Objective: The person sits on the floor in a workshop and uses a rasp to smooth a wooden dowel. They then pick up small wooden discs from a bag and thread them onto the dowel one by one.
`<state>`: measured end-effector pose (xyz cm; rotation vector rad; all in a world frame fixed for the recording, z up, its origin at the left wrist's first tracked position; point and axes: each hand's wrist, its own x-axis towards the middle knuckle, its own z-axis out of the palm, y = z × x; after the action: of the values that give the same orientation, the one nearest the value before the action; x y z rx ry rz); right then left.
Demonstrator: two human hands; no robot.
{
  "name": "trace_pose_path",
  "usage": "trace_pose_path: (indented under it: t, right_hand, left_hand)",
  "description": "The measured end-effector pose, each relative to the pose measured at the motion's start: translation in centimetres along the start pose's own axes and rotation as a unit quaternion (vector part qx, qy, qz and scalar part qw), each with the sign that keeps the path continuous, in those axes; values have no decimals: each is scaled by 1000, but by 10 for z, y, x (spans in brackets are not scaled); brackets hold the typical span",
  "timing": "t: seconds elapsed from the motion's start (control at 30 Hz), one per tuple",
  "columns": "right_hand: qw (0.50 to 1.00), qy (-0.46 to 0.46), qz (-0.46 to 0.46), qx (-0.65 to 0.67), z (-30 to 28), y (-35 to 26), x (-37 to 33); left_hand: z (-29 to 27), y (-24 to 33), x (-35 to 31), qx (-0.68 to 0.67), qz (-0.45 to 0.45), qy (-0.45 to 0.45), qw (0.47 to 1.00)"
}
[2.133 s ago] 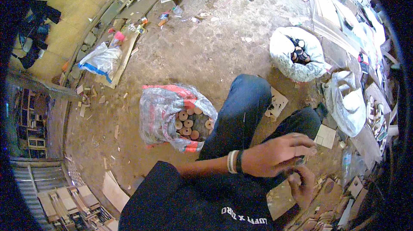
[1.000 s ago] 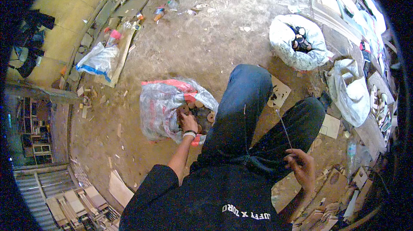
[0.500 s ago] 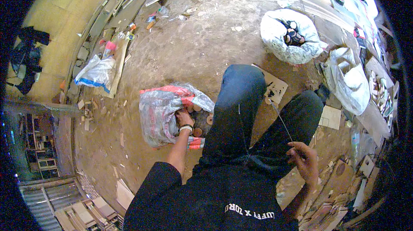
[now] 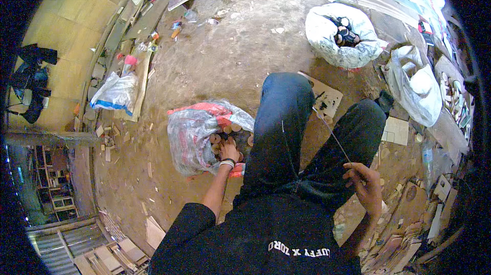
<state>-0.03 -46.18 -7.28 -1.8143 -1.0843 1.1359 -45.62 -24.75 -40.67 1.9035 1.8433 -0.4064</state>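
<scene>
My left hand [image 4: 228, 151] reaches into the mouth of a grey-and-red plastic sack [image 4: 190, 134] lying on the ground left of my knees. Small round wooden discs [image 4: 236, 127] fill its opening, and my fingers rest among them; the fingertips are hidden. Over my right thigh, my right hand [image 4: 364, 183] is closed on the near end of a thin dark rod [image 4: 335, 138]. That rod slants away between my knees, its far tip close to a small pale board [image 4: 327, 96] with dark patches, which lies on the ground.
Beyond my right knee stands a white sack [image 4: 319, 32] holding dark and pale pieces. Another white sack [image 4: 417, 88] leans nearby, close to a pale square board [image 4: 394, 130]. A white-and-blue bag [image 4: 115, 91] lies at left. Wood scraps [image 4: 401, 234] litter the right side.
My left hand has shifted slightly right and nearer within the sack's opening, uncovering more discs on its left. My right hand keeps the rod, whose far tip has moved slightly up and left.
</scene>
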Motion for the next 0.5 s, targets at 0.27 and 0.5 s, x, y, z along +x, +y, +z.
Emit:
trace_pose_path:
  t: [0.27, 0.5]
  right_hand:
    - [998, 25, -57, 3, 5, 3, -3]
    - [1000, 19, -19, -7, 9, -3, 3]
  left_hand:
    - [-15, -4, -37, 151, 60, 82, 983]
    - [-32, 21, -44, 245, 68, -16, 967]
